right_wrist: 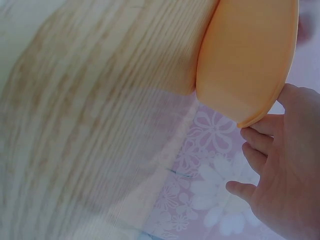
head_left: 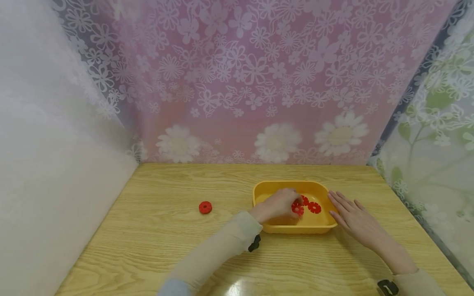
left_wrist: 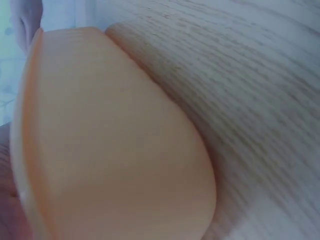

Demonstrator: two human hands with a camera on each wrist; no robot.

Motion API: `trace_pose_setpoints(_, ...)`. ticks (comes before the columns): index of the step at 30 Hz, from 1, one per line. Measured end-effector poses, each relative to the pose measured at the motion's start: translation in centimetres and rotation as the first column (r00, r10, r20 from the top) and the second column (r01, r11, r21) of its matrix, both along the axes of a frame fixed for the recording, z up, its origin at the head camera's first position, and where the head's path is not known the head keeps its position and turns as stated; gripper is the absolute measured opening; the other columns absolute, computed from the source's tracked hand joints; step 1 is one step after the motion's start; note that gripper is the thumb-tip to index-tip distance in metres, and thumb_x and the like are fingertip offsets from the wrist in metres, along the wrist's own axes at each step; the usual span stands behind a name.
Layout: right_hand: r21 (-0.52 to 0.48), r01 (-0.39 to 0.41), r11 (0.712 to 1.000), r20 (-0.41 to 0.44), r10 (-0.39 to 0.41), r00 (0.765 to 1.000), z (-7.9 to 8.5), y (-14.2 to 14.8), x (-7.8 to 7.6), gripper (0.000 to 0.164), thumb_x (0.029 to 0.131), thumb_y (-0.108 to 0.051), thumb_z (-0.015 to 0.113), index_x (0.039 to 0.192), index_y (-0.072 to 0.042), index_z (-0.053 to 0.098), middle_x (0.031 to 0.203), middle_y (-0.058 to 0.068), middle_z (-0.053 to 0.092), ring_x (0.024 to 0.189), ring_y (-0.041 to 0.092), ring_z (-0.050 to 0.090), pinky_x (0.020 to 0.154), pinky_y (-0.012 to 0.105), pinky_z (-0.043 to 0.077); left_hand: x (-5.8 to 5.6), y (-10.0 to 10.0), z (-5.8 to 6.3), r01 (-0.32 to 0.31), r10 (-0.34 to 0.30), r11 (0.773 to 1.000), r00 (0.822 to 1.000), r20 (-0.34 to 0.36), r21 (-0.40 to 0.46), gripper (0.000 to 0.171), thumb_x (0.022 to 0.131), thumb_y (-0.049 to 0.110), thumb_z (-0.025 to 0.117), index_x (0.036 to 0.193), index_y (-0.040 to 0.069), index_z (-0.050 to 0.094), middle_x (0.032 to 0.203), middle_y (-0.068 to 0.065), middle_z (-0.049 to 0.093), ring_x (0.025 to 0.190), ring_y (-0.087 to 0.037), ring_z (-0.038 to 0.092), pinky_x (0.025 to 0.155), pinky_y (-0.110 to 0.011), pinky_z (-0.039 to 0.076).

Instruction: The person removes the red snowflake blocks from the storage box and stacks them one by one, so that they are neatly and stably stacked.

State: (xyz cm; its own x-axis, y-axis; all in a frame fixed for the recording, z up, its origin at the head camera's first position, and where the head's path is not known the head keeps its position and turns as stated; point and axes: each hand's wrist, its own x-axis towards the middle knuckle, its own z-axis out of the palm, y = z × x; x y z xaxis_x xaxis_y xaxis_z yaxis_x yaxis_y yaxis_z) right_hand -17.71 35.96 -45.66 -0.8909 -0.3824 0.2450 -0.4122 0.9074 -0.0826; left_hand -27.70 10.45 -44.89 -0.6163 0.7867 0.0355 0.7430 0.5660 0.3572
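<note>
A yellow plastic tray (head_left: 296,229) stands on the wooden table, with red flower-shaped pieces (head_left: 314,207) inside it. My left hand (head_left: 277,204) reaches over the tray's left side, its fingers curled down and its thumb low, pinching a red flower-shaped piece (head_left: 297,209) close over the tray's floor. At the opposite end, my right hand (head_left: 355,220) rests its straight fingers against the rim. The right wrist view shows those fingers (right_wrist: 257,140) at the tray's corner. In the left wrist view the tray's outer wall (left_wrist: 120,135) hides most of the left hand.
A thick red notched disc (head_left: 205,207) with a dark centre lies on the table (head_left: 155,246) left of the tray. Flowered pink cloth (head_left: 237,102) hangs along the table's back edge. A pale sheet (head_left: 55,144) walls the left side, and a leaf-patterned one (head_left: 437,156) the right.
</note>
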Motion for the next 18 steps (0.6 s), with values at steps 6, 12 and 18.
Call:
trace_pose_setpoints(6,-0.006,0.001,1.0,-0.002,-0.001,1.0,-0.1,0.1,0.0,0.061,0.104,-0.029,0.057,0.156,-0.002,0.038,0.158,0.018,0.039,0.147,0.037,0.034,0.117,0.065,0.024,-0.2,-1.1,1.3,0.009,-0.008,0.996,1.0,-0.006,0.087,0.038,0.085,0.02,0.084,0.12,0.013,0.07,0.111,0.005,0.065,0.095,-0.005,0.058,0.081,-0.009,0.046)
trace_pose_setpoints(12,-0.022,-0.008,1.0,-0.005,0.008,1.0,-0.2,0.1,-0.1,0.062,0.104,-0.028,0.058,0.155,-0.001,0.037,0.158,0.018,0.04,0.147,0.037,0.035,0.117,0.066,0.023,-0.4,-2.5,2.3,0.002,-0.001,0.99,1.0,-0.005,0.14,0.041,0.085,0.02,0.084,0.123,0.011,0.069,0.114,0.002,0.063,0.098,-0.007,0.059,0.081,-0.01,0.047)
trace_pose_setpoints(18,-0.022,-0.004,1.0,0.009,0.004,1.0,-0.2,0.1,-0.1,0.062,0.104,-0.028,0.057,0.156,-0.002,0.036,0.159,0.019,0.039,0.147,0.038,0.034,0.118,0.065,0.021,-0.7,-4.1,2.4,-0.032,0.033,0.986,0.999,-0.004,0.166,0.039,0.087,0.02,0.082,0.122,0.011,0.069,0.113,0.001,0.061,0.098,-0.007,0.06,0.082,-0.009,0.048)
